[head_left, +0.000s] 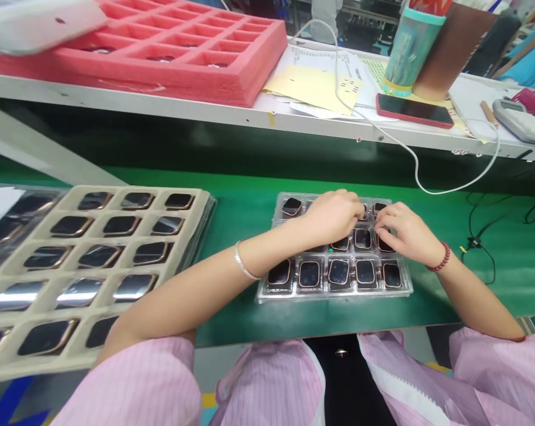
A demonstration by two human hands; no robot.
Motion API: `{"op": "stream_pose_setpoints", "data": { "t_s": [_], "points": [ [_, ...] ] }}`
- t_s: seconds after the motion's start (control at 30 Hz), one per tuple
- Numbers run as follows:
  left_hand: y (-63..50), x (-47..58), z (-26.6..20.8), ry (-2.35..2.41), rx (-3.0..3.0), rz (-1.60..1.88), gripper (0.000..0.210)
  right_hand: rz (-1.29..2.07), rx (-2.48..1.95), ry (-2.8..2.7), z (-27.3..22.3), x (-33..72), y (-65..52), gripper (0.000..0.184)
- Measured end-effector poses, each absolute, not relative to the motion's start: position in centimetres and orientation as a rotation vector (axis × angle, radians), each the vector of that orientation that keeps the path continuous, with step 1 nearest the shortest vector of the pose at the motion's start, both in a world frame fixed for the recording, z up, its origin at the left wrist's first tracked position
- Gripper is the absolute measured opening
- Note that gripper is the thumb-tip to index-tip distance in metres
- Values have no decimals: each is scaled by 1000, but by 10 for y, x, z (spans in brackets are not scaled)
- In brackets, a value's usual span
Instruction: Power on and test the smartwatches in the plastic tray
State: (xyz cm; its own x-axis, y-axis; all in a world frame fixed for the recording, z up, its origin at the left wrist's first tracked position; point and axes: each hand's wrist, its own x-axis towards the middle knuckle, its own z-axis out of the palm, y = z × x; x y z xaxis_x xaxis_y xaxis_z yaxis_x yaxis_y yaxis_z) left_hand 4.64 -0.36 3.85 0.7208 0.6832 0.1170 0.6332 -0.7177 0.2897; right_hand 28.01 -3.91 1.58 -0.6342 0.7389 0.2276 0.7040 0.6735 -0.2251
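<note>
A clear plastic tray (267, 294) on the green table holds rows of square, dark-faced watch cases with gold-coloured rims. My left hand (333, 214) reaches over its back row, fingers bent down and closed at a watch case (363, 211), and it hides part of the rows beneath. At the tray's right side is my right hand (404, 232), its fingers loosely bent and apart, close above a watch case (386, 244) in the middle row. Nothing shows between the right fingers. The front row, with a watch case (339, 272) in its middle, is in full view.
On the left stands a cream tray (96, 238) with several watch cases, partly under my left forearm. A shelf (232, 112) above bears a red foam tray (249, 71), papers, a phone (413, 110) and a cup (411, 50). A white cable (415, 160) hangs from it.
</note>
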Motion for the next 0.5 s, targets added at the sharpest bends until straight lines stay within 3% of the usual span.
{"op": "stream_pose_setpoints", "data": {
  "t_s": [0.1,0.23,0.37,0.5],
  "points": [
    [-8,79,23,933,2767,249,25,57,-1367,-2603,11,307,-48,16],
    [-16,94,7,982,2835,152,38,190,-1443,-2512,-1,319,-60,17],
    [-21,83,4,1059,2780,126,38,610,-1253,-2242,-6,310,-55,17],
    [-27,75,4,944,2651,277,18,1210,-1100,-1553,-13,289,-27,26]
  ]
}}
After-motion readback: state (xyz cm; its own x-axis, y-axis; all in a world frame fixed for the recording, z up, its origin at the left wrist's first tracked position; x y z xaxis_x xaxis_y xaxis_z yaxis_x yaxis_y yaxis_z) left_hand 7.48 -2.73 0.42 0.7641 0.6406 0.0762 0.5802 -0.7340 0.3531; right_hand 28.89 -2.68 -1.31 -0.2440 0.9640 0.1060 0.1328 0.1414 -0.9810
